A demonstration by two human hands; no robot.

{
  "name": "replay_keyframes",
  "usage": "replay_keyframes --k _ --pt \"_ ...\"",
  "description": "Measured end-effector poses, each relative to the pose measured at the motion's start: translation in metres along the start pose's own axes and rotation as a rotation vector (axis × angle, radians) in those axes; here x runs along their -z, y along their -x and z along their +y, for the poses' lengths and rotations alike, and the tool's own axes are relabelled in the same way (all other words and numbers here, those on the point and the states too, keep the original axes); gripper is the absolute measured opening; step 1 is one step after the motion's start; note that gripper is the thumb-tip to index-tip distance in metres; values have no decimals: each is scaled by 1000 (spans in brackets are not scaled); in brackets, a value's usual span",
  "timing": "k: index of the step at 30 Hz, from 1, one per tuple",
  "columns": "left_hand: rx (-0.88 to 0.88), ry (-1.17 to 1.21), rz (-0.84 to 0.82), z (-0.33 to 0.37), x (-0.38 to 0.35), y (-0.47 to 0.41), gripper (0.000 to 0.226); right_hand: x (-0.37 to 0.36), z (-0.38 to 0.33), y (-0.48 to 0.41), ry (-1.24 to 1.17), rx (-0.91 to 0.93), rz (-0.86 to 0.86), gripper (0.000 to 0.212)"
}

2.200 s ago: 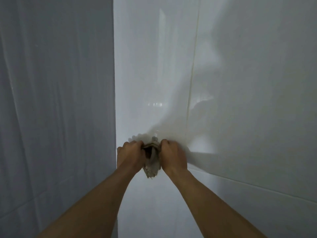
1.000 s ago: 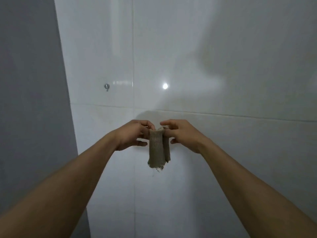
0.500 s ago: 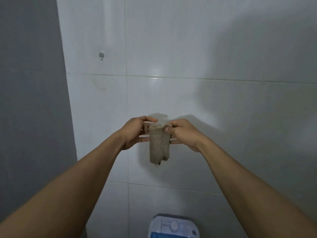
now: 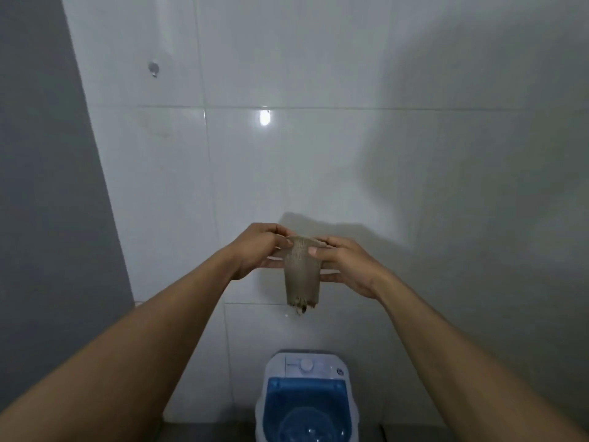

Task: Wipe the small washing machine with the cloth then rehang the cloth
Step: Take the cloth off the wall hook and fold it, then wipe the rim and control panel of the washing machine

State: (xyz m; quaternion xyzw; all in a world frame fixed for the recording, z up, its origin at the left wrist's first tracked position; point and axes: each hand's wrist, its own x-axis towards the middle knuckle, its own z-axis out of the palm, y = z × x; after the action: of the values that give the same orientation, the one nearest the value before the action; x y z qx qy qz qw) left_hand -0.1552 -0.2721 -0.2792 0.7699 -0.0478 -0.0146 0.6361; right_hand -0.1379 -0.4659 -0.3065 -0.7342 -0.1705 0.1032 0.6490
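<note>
A small beige cloth with a frayed lower edge hangs between my two hands, in the air in front of the white tiled wall. My left hand pinches its top left corner and my right hand pinches its top right side. Far below, at the bottom middle of the view, stands the small washing machine, white with a blue see-through lid and a round white knob. A small metal wall hook sits high on the wall at the upper left, bare.
White glossy tiles fill the wall ahead, with a lamp reflection near the middle. A grey wall runs along the left side. A dark floor strip shows beside the machine at the bottom edge.
The cloth came off the hook and stays held in both hands. My view has tilted down, so the hook sits higher in the frame and more of the washing machine shows below.
</note>
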Motion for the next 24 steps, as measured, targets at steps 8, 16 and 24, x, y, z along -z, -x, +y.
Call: replay_keyframes --k 8,16,24 --pt "129 -133 8 -110 -20 -17 20 -6 121 -2 41 -127 -2 20" --pt "283 -275 -35 -252 -41 -51 18 -19 258 -18 121 -266 118 18" --pt "399 -313 -67 -359 -61 -73 17 -23 344 -30 330 -344 143 9"
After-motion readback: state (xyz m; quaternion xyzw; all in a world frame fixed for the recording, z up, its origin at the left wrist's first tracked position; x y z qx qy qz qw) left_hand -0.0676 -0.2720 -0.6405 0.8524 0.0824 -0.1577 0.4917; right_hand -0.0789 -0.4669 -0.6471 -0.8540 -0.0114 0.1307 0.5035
